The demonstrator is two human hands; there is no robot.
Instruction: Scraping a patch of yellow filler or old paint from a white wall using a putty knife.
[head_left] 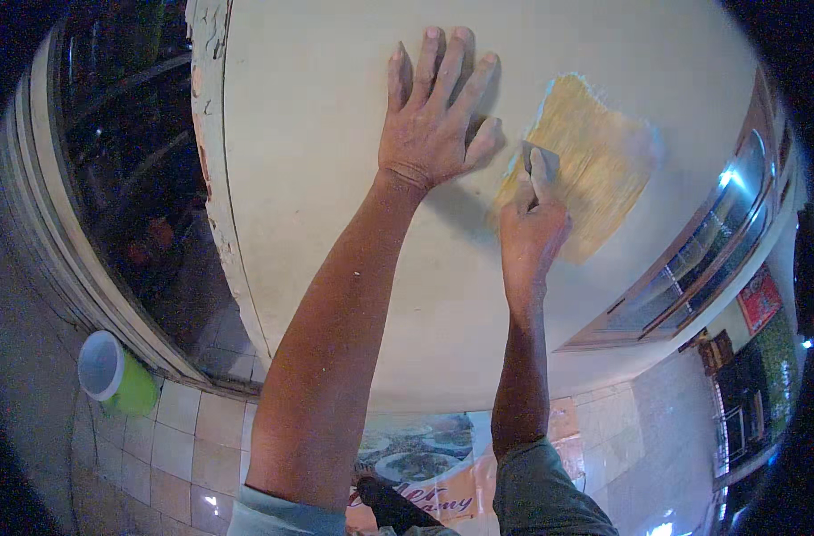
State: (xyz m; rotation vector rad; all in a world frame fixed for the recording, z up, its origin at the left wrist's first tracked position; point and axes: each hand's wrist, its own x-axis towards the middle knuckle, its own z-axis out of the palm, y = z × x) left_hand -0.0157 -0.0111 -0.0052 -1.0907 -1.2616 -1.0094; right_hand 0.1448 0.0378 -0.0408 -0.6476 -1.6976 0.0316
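A cream-painted door panel (317, 116) stands before me, with a patch of bare yellowish wood (603, 170) on its right part. Flaked pale paint borders the patch along its upper rim. My left hand (435, 121) rests on the painted surface with fingers spread, left of the patch, holding nothing. Over the lower left part of the bare wood, my right hand (534, 228) grips a scraper (542, 158). Its index finger stretches along the grey blade, which meets the patch's left border. The scraper's handle is hidden in the fist.
Chipped paint runs down the panel's left edge (212, 152), beside a dark doorway. A green bucket (134, 386) with a white inside stands on the tiled floor (179, 429) at lower left. A printed banner sheet (465, 469) lies below me. Glazed window frames (692, 268) are at the right.
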